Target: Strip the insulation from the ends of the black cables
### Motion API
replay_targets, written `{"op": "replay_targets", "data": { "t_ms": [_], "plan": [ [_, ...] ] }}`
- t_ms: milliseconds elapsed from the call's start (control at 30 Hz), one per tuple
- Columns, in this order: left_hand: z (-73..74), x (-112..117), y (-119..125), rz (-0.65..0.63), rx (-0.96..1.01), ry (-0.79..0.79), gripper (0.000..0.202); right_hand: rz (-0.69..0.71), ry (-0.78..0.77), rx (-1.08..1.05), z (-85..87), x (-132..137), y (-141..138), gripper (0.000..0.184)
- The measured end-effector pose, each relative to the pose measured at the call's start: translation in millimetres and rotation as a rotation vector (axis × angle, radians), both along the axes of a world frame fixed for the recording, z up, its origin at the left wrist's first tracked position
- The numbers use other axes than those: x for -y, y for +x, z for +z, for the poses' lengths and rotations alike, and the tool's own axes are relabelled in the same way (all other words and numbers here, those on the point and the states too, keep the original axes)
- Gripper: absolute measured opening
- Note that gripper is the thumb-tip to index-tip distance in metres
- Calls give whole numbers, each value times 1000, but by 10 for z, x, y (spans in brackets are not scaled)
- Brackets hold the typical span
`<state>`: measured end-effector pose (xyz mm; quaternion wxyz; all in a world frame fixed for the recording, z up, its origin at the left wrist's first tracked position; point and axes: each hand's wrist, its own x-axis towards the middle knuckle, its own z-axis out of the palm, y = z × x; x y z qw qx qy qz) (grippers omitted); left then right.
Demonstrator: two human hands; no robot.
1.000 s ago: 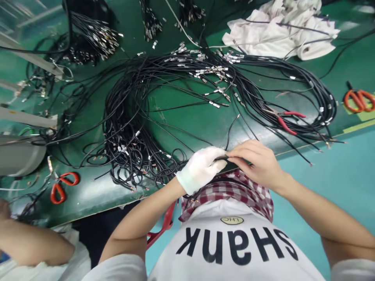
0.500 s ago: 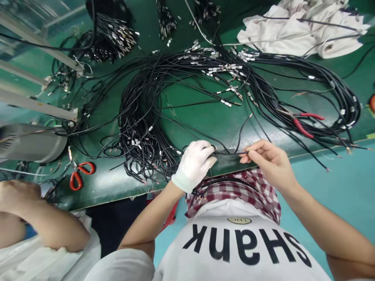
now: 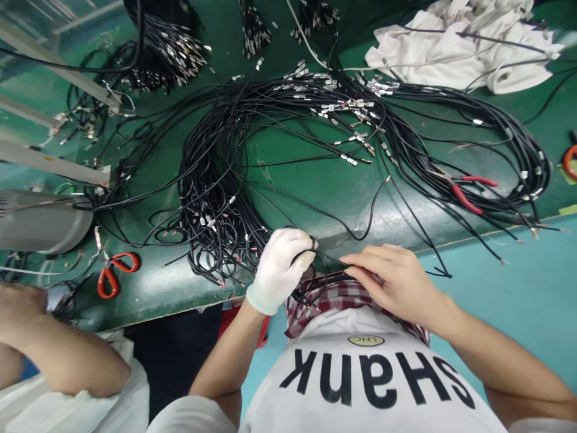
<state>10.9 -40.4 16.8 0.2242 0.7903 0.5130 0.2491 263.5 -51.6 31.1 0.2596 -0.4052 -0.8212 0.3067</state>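
My left hand [image 3: 283, 264], in a white glove, is closed on a black cable [image 3: 331, 258] at the table's front edge. Bare, my right hand [image 3: 394, 282] pinches the same cable further right, so a short stretch runs between the two. Below the gloved hand, loops and bare copper ends hang over the checked cloth [image 3: 342, 294] at my waist. Beyond my hands a large bundle of black cables [image 3: 216, 150] with silver terminals curves across the green table [image 3: 306, 162]. One loose cable with a copper tip [image 3: 372, 210] lies just above my right hand.
Red-handled pliers [image 3: 469, 192] rest on the right-hand cables. Orange-handled cutters [image 3: 110, 273] lie at left, near a grey machine [image 3: 45, 221] and a co-worker's arm [image 3: 67, 349]. White cloths [image 3: 451, 51] are heaped at the back right. Metal posts [image 3: 54, 162] stand at left.
Both hands have come down closer to my body, the left also shifting left. My right hand has turned palm-down, still pinching cable. A cable end now sticks out beyond the table edge at right.
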Motion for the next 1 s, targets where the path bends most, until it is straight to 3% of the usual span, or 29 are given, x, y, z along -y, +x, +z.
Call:
{"op": "replay_targets", "data": {
  "t_ms": [300, 667, 867, 1000],
  "plan": [
    [-64, 11, -274, -73, 21, 52, 23, -59, 72, 64, -58, -16, -284, 14],
    [-80, -51, -355, -153, 46, -78, 17, -63, 107, 160, -72, -64, -475, 19],
    [3, -57, -408, -193, 138, -90, 16, 69, -104, 74, 0, -84, -415, 12],
    [116, -79, -458, -202, 85, -88, 17, 158, -224, 9, 50, -101, -418, 12]
  ]
}}
